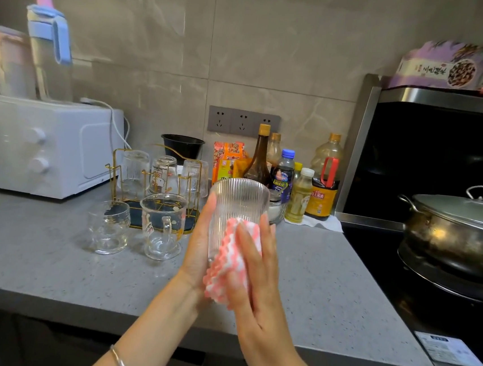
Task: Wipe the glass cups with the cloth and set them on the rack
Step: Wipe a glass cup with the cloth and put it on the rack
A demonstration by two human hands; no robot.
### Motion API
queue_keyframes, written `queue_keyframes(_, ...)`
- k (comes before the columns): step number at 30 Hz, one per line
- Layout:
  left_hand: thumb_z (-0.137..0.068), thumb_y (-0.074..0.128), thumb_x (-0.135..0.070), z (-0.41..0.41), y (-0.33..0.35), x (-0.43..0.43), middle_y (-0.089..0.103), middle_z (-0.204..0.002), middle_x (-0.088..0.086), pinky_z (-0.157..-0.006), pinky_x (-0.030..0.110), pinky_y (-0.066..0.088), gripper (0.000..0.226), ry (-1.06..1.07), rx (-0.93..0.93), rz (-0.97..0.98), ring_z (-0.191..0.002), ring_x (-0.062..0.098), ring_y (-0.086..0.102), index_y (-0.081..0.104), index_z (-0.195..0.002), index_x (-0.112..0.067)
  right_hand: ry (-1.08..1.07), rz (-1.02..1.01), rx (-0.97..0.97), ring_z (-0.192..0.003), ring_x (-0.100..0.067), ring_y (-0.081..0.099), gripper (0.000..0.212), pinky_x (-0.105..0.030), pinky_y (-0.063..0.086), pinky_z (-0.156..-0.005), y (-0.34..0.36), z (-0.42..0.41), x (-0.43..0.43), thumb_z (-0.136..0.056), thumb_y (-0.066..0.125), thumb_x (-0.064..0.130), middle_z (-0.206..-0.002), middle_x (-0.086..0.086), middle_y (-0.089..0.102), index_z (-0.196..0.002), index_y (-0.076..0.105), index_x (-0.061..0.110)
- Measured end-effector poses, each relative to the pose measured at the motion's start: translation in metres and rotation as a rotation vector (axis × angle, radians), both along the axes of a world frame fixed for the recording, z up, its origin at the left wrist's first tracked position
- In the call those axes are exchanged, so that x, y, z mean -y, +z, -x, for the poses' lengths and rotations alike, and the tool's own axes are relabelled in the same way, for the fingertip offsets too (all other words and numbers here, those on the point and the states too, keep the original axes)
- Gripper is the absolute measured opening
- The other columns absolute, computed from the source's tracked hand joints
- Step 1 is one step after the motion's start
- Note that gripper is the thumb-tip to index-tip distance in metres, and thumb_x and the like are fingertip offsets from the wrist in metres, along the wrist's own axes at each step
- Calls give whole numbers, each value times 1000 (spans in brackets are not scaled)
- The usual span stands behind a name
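**Wiping under way: three racked, two waiting**

Left hand (198,249) grips the ribbed glass tumbler (239,203) upright above the counter (50,259). Right hand (257,284) presses the pink-and-white cloth (223,266) against its side, fingers straight. Three glasses sit inverted on the gold wire rack (115,176) — judged finished. A footed glass cup (108,226) and a handled glass mug (162,228) stand upright before it — seemingly empty, apparently unwiped. The held tumbler looks empty too.

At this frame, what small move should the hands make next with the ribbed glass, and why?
Probably slide the cloth up toward the rim. The left hand holds the ribbed glass upright above the counter, and the right hand presses the cloth against its lower half only; the upper half shows bare, so racking looks premature.
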State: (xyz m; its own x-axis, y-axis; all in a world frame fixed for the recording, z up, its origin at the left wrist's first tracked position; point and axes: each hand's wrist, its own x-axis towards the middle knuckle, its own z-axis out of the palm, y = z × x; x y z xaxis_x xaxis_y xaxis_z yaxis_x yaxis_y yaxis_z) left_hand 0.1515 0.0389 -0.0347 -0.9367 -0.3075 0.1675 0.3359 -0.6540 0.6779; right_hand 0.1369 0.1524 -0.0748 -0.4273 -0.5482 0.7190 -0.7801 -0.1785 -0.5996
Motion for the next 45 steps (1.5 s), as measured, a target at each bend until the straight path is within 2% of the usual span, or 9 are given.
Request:
queue_keyframes(7, -94, 37, -59, -5, 1, -10, 72, -112, 11, -91, 37, 56, 60, -14, 36, 76, -100, 22, 70, 78, -102, -15, -80, -5, -45, -145, -5, -14, 51, -34, 4, -116, 11, 12, -3, -96, 25, 57, -157, 25, -6, -146, 19, 46)
queue_keyframes(10, -92, 41, -56, -17, -5, -18, 72, -115, 8, -83, 35, 55, 55, -9, 97, 124, -100, 20, 71, 70, -115, -16, -98, -19, -25, -143, 2, -18, 50, -24, 2, -110, 24, 16, -3, -94, 28, 58, -154, 32, -8, -142, 20, 54)
queue_keyframes(14, -79, 54, -52, -28, -20, -33, 71, -117, 8, -80, 36, 53, 55, 4, 88, 115, -101, 20, 70, 64, -123, -20, -86, -60, 70, -142, 8, -13, 48, -38, 8, -118, 37, 22, -7, -94, 37, 49, -151, 37, -4, -140, 23, 55)
queue_keyframes(18, -78, 55, -48, -37, -30, -39, 73, -112, 9, -77, 36, 55, 44, 30, 32, 58, -94, 21, 72, 77, -106, -21, -44, -71, 69, -145, 2, -8, 52, -52, 15, -118, 30, 11, -12, -93, 36, 53, -153, 34, -3, -143, 23, 51)
queue_keyframes(28, -84, 45, -54, -57, -25, -34, 75, -94, 10, -68, 32, 61, 55, -8, -38, -94, -82, 21, 74, 80, -90, -12, 14, -154, -101, -145, -4, -16, 50, -22, 4, -107, 0, -37, -25, -95, 28, 56, -155, 29, -7, -144, 20, 51)
queue_keyframes(36, -93, 44, -56, -61, -33, -35, 60, -134, 13, -92, 38, 53, 56, -91, 3, -50, -115, 24, 63, 63, -129, -17, -27, -12, 55, -144, 4, -6, 46, -32, 11, -116, 40, -6, -8, -98, 31, 50, -155, 29, 1, -144, 29, 46)
queue_keyframes(39, -93, 41, -58, -58, -35, -36, 61, -133, 14, -92, 37, 54, 61, -79, -15, -126, -114, 24, 64, 63, -129, -15, 53, -6, 197, -138, 17, 4, 45, -4, 16, -107, 47, -3, -4, -97, 32, 46, -155, 30, 6, -142, 25, 48)
queue_keyframes(43, -92, 38, -58, -52, -35, -37, 66, -126, 12, -89, 37, 57, 63, 35, -28, -255, -110, 23, 67, 66, -123, -11, 116, -54, 160, -141, 13, 3, 65, -4, 18, -107, 26, -14, -4, -83, 42, 70, -154, 32, 3, -143, 24, 49)
queue_keyframes(45, -89, 39, -61, -53, -36, -35, 69, -121, 11, -90, 39, 55, 66, 64, -12, -264, -106, 22, 69, 68, -121, -11, 93, -90, 95, -142, 8, 7, 78, -12, 22, -110, 11, -21, -5, -78, 65, 57, -155, 29, 3, -144, 23, 49)
